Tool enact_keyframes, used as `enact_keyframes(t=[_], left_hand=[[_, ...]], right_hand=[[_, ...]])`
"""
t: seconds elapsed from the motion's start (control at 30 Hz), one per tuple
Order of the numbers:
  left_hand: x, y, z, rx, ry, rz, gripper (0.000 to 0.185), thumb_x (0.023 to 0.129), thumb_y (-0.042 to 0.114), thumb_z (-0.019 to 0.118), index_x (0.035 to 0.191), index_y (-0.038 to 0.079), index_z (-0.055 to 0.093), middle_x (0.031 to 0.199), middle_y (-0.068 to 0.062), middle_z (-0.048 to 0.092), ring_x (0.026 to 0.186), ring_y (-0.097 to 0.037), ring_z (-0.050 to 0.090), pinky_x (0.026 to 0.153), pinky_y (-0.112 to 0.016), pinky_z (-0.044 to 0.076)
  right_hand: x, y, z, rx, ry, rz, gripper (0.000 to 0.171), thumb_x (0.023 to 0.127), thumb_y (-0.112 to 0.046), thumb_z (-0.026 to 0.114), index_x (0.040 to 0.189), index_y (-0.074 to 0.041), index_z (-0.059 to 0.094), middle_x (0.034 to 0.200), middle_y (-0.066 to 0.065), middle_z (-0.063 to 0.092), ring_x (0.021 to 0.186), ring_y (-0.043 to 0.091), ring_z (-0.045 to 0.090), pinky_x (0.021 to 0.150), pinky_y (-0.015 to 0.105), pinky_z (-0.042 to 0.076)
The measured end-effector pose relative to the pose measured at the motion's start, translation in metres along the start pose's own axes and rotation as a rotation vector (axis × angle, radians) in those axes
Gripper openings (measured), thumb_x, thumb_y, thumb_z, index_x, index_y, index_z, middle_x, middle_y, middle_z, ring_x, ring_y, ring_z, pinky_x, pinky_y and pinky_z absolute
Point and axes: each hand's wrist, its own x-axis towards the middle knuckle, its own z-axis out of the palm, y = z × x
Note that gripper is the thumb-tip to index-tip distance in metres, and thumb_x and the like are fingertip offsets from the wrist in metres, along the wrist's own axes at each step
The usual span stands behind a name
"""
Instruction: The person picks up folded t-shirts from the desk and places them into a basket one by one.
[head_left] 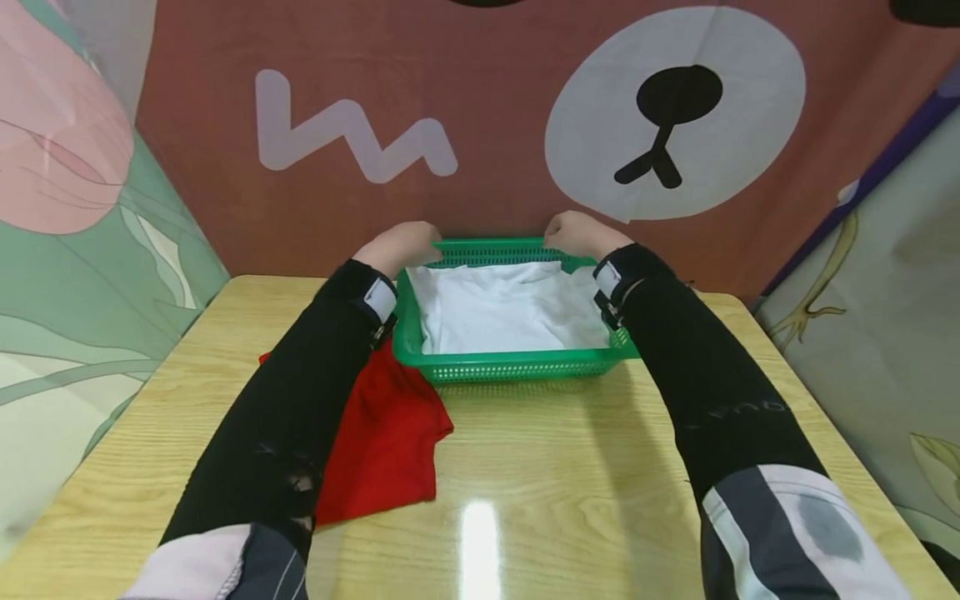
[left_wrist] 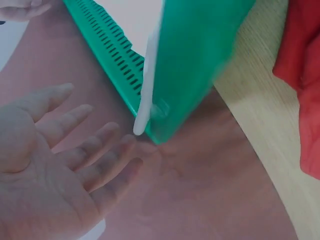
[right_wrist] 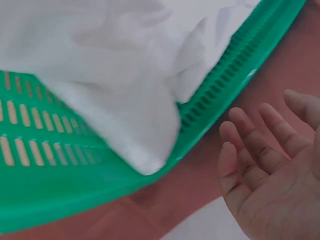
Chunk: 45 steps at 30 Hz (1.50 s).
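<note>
On my left wrist feed, the left hand [left_wrist: 45, 170] lies palm up, its fingers [left_wrist: 102, 145] straight and spread, holding nothing. Just past the fingertips hangs the corner of the green basket [left_wrist: 195, 60], close but not plainly touching. Beyond it, away from the fingers, runs the wooden tabletop [left_wrist: 260, 115] with a red cloth [left_wrist: 302, 75].

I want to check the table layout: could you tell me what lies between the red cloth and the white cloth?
In the head view, only the green basket's left wall stands between them: the white cloth lies inside it, the red cloth outside on the table.
</note>
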Motion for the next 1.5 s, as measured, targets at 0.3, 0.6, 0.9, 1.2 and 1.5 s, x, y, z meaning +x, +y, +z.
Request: enact_keyframes(t=[0.3, 0.6, 0.9, 1.2, 1.5], left_hand=[[-0.028, -0.008, 0.007, -0.051, 0.093, 0.035, 0.049, 0.102, 0.022, 0.053, 0.146, 0.000, 0.044, 0.147, -0.019, 0.045, 0.133, -0.035, 0.042, 0.110, -0.049, 0.036], [-0.074, -0.002, 0.019, -0.073, 0.198, 0.075, 0.048, 0.098, 0.023, 0.060, 0.143, 0.007, 0.050, 0.128, -0.018, 0.058, 0.113, -0.033, 0.054, 0.094, -0.048, 0.050], [-0.133, 0.003, 0.030, -0.078, 0.229, 0.140, 0.047, 0.096, 0.020, 0.065, 0.139, 0.005, 0.054, 0.127, -0.017, 0.058, 0.117, -0.034, 0.053, 0.094, -0.048, 0.050], [-0.189, -0.014, 0.044, 0.039, 0.235, 0.120, 0.045, 0.090, 0.020, 0.073, 0.130, 0.005, 0.060, 0.122, -0.016, 0.063, 0.110, -0.035, 0.059, 0.090, -0.053, 0.052], [-0.216, -0.046, 0.077, 0.163, 0.123, 0.199, 0.046, 0.083, 0.020, 0.080, 0.123, 0.006, 0.063, 0.114, -0.012, 0.065, 0.103, -0.032, 0.062, 0.083, -0.045, 0.056]], right_hand=[[-0.014, -0.029, 0.015, -0.119, -0.021, -0.039, 0.039, 0.102, -0.022, 0.050, 0.135, -0.001, 0.056, 0.135, 0.016, 0.055, 0.121, 0.032, 0.052, 0.102, 0.050, 0.043], [-0.040, -0.054, 0.041, -0.324, -0.028, -0.183, 0.039, 0.101, -0.029, 0.055, 0.133, -0.007, 0.060, 0.127, 0.011, 0.063, 0.115, 0.027, 0.059, 0.096, 0.045, 0.048], [-0.075, -0.088, 0.059, -0.393, 0.018, -0.324, 0.035, 0.100, -0.029, 0.059, 0.128, -0.011, 0.065, 0.123, 0.007, 0.066, 0.112, 0.022, 0.061, 0.093, 0.040, 0.051], [-0.111, -0.098, 0.072, -0.401, 0.078, -0.462, 0.031, 0.098, -0.030, 0.061, 0.123, -0.012, 0.067, 0.119, 0.004, 0.066, 0.110, 0.020, 0.062, 0.091, 0.039, 0.052], [-0.138, -0.099, 0.090, -0.372, 0.168, -0.663, 0.025, 0.094, -0.024, 0.067, 0.117, -0.013, 0.068, 0.110, 0.000, 0.065, 0.104, 0.016, 0.062, 0.086, 0.033, 0.053]])
